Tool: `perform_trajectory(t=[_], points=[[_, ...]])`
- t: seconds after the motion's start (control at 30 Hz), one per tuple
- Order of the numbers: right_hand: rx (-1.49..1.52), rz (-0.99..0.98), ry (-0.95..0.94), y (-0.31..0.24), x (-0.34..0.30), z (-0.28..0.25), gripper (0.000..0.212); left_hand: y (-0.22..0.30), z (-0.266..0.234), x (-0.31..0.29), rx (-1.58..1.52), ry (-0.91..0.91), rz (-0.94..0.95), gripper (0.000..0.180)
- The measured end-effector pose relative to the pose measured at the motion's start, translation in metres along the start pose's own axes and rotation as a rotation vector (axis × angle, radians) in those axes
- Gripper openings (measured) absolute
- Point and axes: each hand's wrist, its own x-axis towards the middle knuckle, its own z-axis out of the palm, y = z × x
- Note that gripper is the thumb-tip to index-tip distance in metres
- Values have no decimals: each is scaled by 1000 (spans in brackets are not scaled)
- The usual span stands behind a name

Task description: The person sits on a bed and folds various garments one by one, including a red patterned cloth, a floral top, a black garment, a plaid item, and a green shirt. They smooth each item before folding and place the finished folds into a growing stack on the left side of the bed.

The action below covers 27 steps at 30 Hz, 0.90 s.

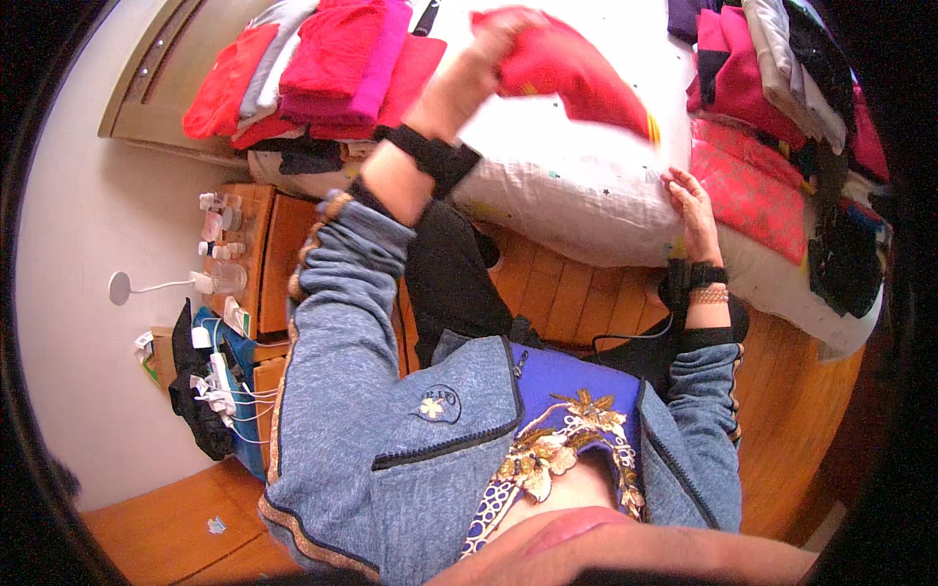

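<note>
My left hand, reaching far over the bed, is blurred by motion and appears closed on the edge of a red garment. The garment stretches from that hand toward the right, its lower right end showing a yellow trim, and it is smeared too. At the near edge of the bed, my right hand holds nothing and its fingers are stretched out. It is just below the yellow-trimmed end, apart from it, beside the white bedding. Black straps circle both wrists.
Folded red and magenta clothes are stacked at the bed's left. More clothes pile up on the right above a red patterned cloth. A wooden cabinet with small bottles, a power strip and cables stands at left.
</note>
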Motion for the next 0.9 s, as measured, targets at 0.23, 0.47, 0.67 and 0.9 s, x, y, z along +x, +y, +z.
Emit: perform_trajectory(t=[0.23,0.47,0.67,0.9], points=[[-50,38,14,-9,-8,6,39,187,-90,-18,63,289,349,40],[-237,59,26,-10,-7,2,37,131,-212,-116,1217,588,252,64],[-640,-258,188,-14,-29,11,35,116,-269,-122,1310,428,358,59],[-1311,-669,644,-20,-41,-9,66,77,-250,-109,1137,969,730,45]])
